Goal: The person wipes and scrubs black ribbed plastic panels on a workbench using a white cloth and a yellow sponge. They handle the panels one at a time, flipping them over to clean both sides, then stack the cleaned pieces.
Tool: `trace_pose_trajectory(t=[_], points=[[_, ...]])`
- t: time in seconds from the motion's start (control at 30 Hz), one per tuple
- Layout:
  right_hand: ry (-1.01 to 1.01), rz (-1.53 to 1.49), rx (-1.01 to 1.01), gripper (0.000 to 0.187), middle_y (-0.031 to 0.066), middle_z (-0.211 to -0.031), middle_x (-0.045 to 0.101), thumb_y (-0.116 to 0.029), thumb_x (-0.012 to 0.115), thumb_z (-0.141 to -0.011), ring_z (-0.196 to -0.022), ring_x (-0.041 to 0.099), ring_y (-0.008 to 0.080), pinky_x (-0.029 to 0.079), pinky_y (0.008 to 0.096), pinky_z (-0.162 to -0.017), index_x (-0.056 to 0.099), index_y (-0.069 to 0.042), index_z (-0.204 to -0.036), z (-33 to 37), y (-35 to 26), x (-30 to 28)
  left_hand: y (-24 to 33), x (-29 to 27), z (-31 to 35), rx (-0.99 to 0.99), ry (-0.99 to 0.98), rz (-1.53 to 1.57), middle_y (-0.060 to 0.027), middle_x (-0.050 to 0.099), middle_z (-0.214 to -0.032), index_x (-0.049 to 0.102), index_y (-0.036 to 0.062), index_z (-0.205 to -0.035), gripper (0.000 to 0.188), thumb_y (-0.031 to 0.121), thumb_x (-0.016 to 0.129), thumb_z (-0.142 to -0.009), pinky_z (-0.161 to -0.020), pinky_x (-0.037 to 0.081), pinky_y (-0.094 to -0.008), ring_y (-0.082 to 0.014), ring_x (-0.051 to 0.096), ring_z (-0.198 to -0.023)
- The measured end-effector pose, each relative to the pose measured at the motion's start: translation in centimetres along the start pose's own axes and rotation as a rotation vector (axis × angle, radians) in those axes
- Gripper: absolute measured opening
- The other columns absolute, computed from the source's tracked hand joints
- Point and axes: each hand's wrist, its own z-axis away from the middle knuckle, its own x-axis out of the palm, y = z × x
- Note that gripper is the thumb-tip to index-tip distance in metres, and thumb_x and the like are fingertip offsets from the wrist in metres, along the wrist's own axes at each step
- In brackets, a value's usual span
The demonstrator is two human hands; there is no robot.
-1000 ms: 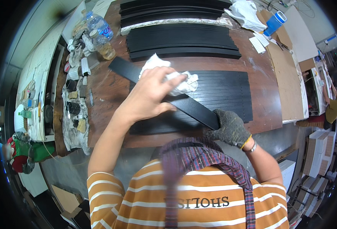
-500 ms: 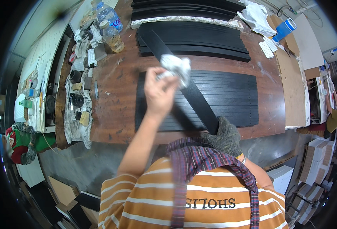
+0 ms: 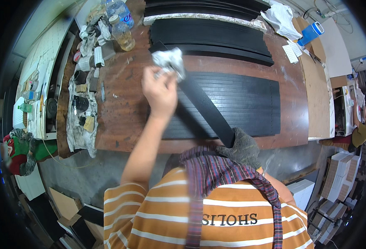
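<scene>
My bare left hand point(image 3: 161, 94) pinches a crumpled white cloth point(image 3: 168, 61), slightly blurred, against the far part of a long black slat point(image 3: 206, 108). The slat slants from far left to near right, raised over the table and casting a shadow. Its near end is gripped by my right hand point(image 3: 242, 146), which wears a dark grey knit glove. Beneath the slat, a row of black slats point(image 3: 249, 99) lies side by side on the brown table point(image 3: 123, 103). Behind that row is a stack of black boards point(image 3: 208, 35).
More black boards point(image 3: 208, 6) lie at the table's far edge. At left are plastic bottles point(image 3: 123, 35), rags and a stained cloth point(image 3: 81, 137) holding a black jar point(image 3: 81, 103) and small blocks. A blue jug point(image 3: 311, 33) and white bag point(image 3: 280, 20) stand far right. Other people work at both sides.
My left hand and the cloth have moved along the slat toward its far left end. My right hand keeps hold of the near end, almost in place.
</scene>
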Motion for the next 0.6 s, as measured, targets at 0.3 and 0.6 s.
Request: trace_pose_trajectory(t=[0.3,0.6], points=[[-0.009,0.011,-0.031,0.068,0.0183,-0.094,0.073,-0.051,0.087,-0.067,-0.091,0.072,0.0341,0.056,0.0434,-0.08,0.066,-0.004,-0.111,0.0,0.3,0.0,-4.4,1.1,6.4,-0.066,-0.213,-0.003,-0.0072,0.058,-0.099,0.079,0.0118,-0.09,0.015,0.012,0.084,-0.076,-0.078,0.045,-0.0382,-0.0262,0.054,-0.091],[-0.01,0.02,-0.111,0.067,0.0181,-0.094,0.073,-0.051,0.087,-0.068,-0.091,0.072,0.0339,0.056,0.0433,-0.08,0.066,-0.004,-0.111,-0.3,0.6,-0.1,-12.1,-4.9,-3.8,-0.283,0.21,0.041,-0.013,0.062,-0.103,0.073,0.0035,-0.102,0.018,0.007,0.076,-0.084,-0.086,0.051,-0.0375,-0.0273,0.063,-0.099]])
